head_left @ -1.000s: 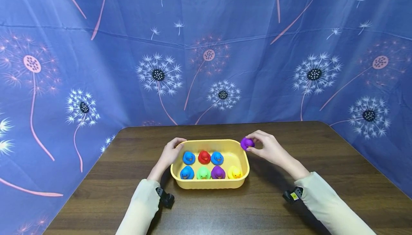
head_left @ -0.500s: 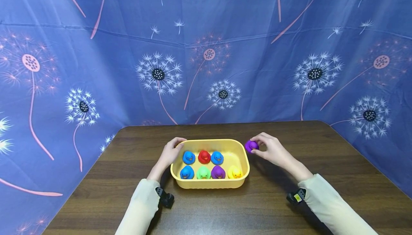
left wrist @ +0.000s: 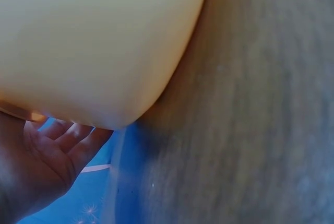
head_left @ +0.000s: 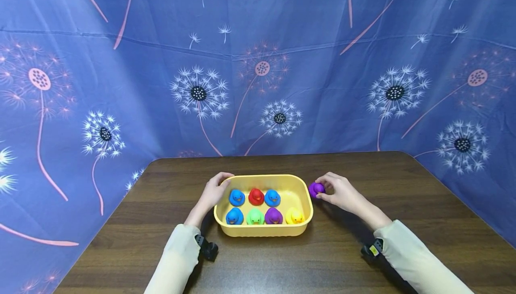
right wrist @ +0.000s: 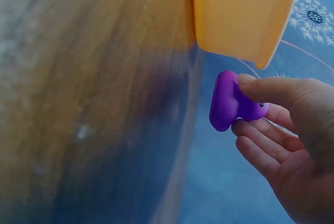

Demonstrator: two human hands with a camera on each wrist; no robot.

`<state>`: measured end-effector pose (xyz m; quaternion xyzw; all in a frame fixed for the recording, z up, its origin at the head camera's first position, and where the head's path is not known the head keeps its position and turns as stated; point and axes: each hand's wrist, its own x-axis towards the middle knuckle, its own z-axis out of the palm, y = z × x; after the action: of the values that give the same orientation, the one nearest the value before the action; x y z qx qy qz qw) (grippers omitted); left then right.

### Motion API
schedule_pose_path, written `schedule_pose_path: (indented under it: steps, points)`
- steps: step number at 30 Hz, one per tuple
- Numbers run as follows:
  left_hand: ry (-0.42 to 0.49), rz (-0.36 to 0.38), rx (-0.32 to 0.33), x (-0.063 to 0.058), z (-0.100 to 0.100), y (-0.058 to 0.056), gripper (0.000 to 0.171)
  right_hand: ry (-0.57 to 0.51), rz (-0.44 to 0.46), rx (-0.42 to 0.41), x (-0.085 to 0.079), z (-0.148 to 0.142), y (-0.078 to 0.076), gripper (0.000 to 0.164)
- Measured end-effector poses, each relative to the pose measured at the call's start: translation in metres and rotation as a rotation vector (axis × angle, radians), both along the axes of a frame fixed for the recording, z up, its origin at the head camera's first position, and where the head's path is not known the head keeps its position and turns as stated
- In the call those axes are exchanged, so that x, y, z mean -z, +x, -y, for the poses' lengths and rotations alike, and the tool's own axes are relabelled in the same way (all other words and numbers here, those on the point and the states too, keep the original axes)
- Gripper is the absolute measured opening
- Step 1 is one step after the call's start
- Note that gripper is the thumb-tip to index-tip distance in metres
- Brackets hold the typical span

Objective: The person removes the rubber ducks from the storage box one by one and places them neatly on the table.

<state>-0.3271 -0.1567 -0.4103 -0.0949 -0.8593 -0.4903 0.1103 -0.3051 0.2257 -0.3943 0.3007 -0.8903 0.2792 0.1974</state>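
My right hand [head_left: 341, 192] pinches a purple rubber duck [head_left: 316, 190] between thumb and fingers, just outside the right end of a yellow plastic tub [head_left: 264, 231]. In the right wrist view the duck [right wrist: 226, 101] is low by the tabletop, apart from the tub's wall [right wrist: 242, 15]. At the far left corner, my left hand [head_left: 211, 193] holds the tub by its rim. Its fingers [left wrist: 86, 148] lie against the outer wall in the left wrist view. Inside the tub sit blue ducks [head_left: 237, 198], a red duck [head_left: 256, 197], a green duck [head_left: 255, 216], another purple duck [head_left: 273, 216] and a yellow duck [head_left: 294, 216].
The tub stands on a dark wooden table [head_left: 258, 267]. Behind the table hangs a blue cloth [head_left: 322, 61] printed with dandelions. A small black camera [head_left: 208, 250] is strapped to the left wrist and another camera [head_left: 370, 250] to the right.
My right hand has moved right, away from the tub's rim, and lowered toward the table with the purple duck. The left hand and tub have stayed in place.
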Motion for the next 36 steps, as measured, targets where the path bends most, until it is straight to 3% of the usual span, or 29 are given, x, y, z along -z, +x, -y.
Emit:
schedule_pose_path:
  steps: [6, 16, 36]
  points:
    - [-0.004, -0.001, 0.002, 0.000, -0.001, 0.000, 0.021, 0.031, 0.091, 0.019, 0.004, -0.001, 0.001, 0.031]
    - [-0.031, -0.037, 0.028, -0.002, 0.000, 0.001, 0.020, 0.033, 0.155, -0.011, 0.009, -0.001, 0.000, 0.029]
    - [-0.036, -0.026, 0.026, -0.003, 0.002, 0.005, 0.021, 0.086, 0.130, -0.037, 0.012, 0.000, -0.001, 0.031]
